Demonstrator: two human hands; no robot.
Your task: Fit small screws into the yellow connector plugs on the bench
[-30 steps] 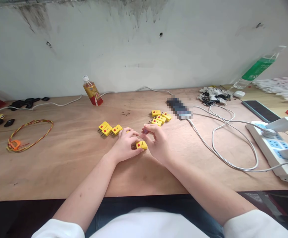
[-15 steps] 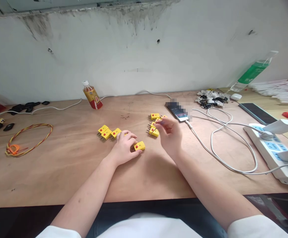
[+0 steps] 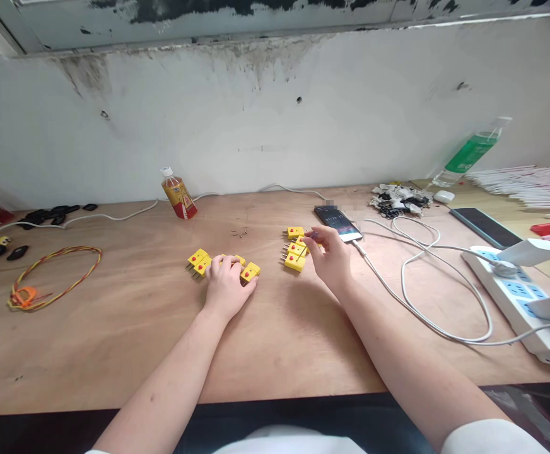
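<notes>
My left hand (image 3: pixel 228 282) lies over the left group of yellow plugs, its fingers curled round a yellow plug (image 3: pixel 250 272) with a red dot at the group's right end. Two more yellow plugs (image 3: pixel 198 259) show left of that hand, and others are partly hidden under its fingers. My right hand (image 3: pixel 328 253) is closed in a pinch on a thin dark tool (image 3: pixel 303 251), held over the right group of yellow plugs (image 3: pixel 294 261). Their metal pins point left.
Small screws (image 3: pixel 239 234) lie behind the plugs. A phone (image 3: pixel 337 223) with a white cable is beyond my right hand. A power strip (image 3: pixel 516 290) stands at right, a drink bottle (image 3: pixel 179 194) at back left, a wire coil (image 3: pixel 57 277) at far left.
My left hand has moved left with the yellow plug, bringing it close to the left group. My right hand stays by the right group. The camera view has tilted up slightly.
</notes>
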